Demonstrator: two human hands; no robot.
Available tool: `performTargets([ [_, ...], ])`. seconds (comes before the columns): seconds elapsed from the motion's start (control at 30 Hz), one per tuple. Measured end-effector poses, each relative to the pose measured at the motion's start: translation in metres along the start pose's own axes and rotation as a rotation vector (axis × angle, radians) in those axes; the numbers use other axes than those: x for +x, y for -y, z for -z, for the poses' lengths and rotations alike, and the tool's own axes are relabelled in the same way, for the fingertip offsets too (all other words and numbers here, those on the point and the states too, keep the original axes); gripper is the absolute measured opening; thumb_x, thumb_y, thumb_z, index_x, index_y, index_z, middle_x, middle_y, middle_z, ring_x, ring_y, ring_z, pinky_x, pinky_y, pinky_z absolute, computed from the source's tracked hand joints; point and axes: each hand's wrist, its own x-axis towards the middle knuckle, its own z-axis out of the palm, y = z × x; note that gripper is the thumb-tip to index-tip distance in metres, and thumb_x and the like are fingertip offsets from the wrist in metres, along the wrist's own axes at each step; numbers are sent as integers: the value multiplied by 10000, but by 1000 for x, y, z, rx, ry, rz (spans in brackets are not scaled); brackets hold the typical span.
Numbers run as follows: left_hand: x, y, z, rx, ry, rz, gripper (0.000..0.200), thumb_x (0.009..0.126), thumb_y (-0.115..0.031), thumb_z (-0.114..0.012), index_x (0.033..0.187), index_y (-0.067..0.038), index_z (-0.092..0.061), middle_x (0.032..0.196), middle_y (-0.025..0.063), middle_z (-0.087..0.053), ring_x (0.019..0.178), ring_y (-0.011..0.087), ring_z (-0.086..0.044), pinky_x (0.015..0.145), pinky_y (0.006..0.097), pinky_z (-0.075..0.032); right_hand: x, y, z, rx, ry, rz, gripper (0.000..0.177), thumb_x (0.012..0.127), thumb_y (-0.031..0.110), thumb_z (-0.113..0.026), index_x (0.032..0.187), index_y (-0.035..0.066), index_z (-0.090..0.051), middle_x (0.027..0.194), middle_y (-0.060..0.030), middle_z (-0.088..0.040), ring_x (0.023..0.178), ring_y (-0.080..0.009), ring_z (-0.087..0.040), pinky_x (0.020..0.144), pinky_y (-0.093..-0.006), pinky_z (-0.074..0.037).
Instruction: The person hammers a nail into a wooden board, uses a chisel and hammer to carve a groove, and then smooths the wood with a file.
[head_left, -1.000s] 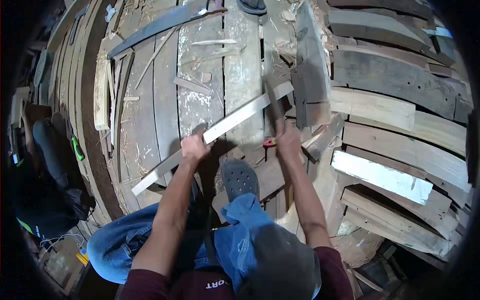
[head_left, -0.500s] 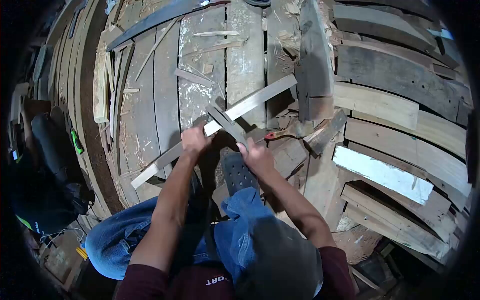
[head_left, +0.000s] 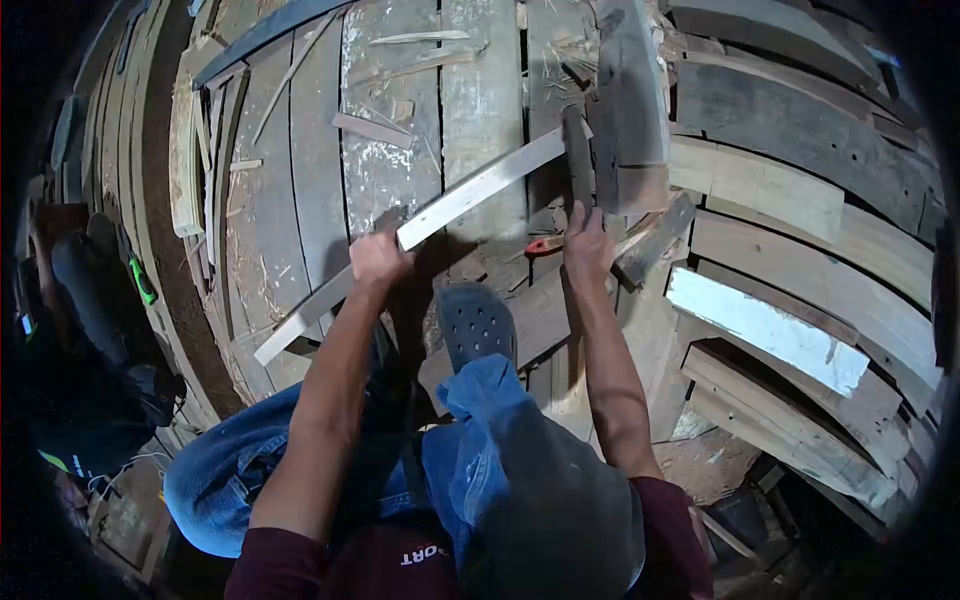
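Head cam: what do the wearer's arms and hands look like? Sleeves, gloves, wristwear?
No gloves or wristwear show on the left hand or the right hand. Both forearms are uncovered to above the elbow. Dark maroon short sleeves end at the upper arms. No markings show on the arms.

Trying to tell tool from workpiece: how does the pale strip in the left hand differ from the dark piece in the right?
The pale strip is long and slanted; the dark piece is shorter, nearly upright. The left hand grips the strip mid-length; the right hand holds the dark piece by its lower end. Both are narrow and hand-held.
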Motion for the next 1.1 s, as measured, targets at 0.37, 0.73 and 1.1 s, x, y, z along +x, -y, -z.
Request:
performTargets([
  [0.37,-1,4,-2,-87,-97,-64,516,684,-373,-740,1163,-201,-653,831,155,-699,763,333,-686,720,442,-550,25,-8,31,306,-144,-204,419,964,439,-466,1008,35,-568,747,-237,-638,737,-454,-626,632,-523,-482],
  [0.73,-3,-2,-1,-73,-208,-80,484,655,-379,-776,1085,-174,-687,763,160,-687,710,340,-678,677,453,-546,15,-9,21,17,56,-64,455,945,482,-475,965,29,-508,680,-251,-623,669,-467,-624,595,-565,-475],
  [1.1,-1,0,-4,-107,-159,-41,495,696,-478,-749,1112,-217,-686,838,134,-709,783,315,-690,729,442,-544,18,-1,34,10,231,-25,470,943,488,-467,969,22,-524,840,-292,-638,804,-439,-644,664,-557,-495],
])
